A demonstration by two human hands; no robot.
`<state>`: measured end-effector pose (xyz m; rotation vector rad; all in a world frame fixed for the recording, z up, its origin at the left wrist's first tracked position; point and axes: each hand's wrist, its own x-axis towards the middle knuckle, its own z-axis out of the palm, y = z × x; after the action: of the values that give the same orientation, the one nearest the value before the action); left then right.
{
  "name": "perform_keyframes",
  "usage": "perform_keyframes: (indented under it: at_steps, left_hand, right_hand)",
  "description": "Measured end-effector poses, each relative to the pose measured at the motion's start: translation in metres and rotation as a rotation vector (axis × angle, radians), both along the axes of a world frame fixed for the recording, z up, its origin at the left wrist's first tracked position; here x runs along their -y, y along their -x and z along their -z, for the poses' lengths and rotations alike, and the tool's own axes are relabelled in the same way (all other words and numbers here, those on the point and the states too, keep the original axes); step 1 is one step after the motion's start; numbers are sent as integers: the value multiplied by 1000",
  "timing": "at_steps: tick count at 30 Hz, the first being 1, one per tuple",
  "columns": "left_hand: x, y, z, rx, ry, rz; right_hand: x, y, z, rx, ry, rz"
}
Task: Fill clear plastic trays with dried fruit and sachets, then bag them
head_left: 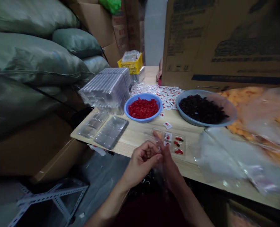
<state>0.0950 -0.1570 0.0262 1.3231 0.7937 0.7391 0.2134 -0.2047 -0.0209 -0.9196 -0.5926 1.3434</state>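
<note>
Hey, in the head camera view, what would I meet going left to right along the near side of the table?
Flat clear plastic trays, left hand, right hand, small red and dark pieces in a clear tray, translucent plastic bags.

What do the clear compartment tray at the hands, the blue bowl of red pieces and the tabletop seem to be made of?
Clear compartment tray: probably thin moulded plastic, glossy; it is see-through, with highlights.
Blue bowl: likely plastic, smooth, softly shiny; even colour, rounded rim.
Tabletop: wood or wood-look laminate, fairly matt; pale grain shows, but not which.
</note>
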Motion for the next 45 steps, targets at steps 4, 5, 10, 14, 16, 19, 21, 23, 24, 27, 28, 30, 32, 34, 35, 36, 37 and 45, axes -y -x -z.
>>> perform_keyframes:
  at_steps: [4, 5, 10, 14, 16, 19, 21, 23, 24, 27, 28, 30, 32, 34, 35, 36, 37, 45]
  left_hand:
    - [8, -22, 14, -17, -3, 16]
    - [8, -23, 18, -26, 2, 17]
    - [9, -20, 30, -38, 47, 4]
    - [11, -19, 31, -37, 72, -18]
    - [11, -19, 31, -35, 74, -26]
    - [12, -19, 32, -28, 80, -37]
    - [12, -19, 34, -25, 94, -45]
    - [12, -19, 36, -21, 107, -48]
    - [12, -18, 37, -18, 109, -49]
    - [12, -18, 40, -14, 104, -49]
    - [13, -18, 41, -14, 102, -53]
    - [13, -18, 41, -13, 103, -59]
    - [14, -19, 41, -18, 113, -60]
    - [15, -20, 39, -38, 121, -63]
    - [15, -21, 38, -55, 115, -67]
    - [16, -21, 37, -77, 96, -72]
    - [16, -21, 36, -102, 63, -77]
    - [13, -12, 44, -257, -215, -101]
  right_hand:
    - [-6, 4, 2, -442, -31, -71]
    - [-6, 4, 4, -477, -41, -68]
    - [-1, 3, 14, -517, -39, -60]
    - [0, 4, 14, -502, -27, -62]
    - [0, 5, 14, -482, -10, -59]
    - [2, 4, 14, -446, 5, -57]
    - [2, 4, 15, -427, 0, -60]
    - [3, 5, 17, -419, -10, -61]
    - [3, 5, 17, -418, -13, -59]
    - [2, 6, 19, -422, -3, -60]
    - [2, 6, 19, -422, 0, -61]
    - [2, 7, 19, -422, 6, -61]
    - [3, 7, 19, -430, 15, -58]
    - [3, 7, 19, -443, 24, -47]
    - [3, 7, 19, -446, 27, -42]
    - [3, 7, 20, -447, 27, -37]
    - [3, 8, 20, -448, 26, -36]
    - [-3, 20, 24, -399, 93, 28]
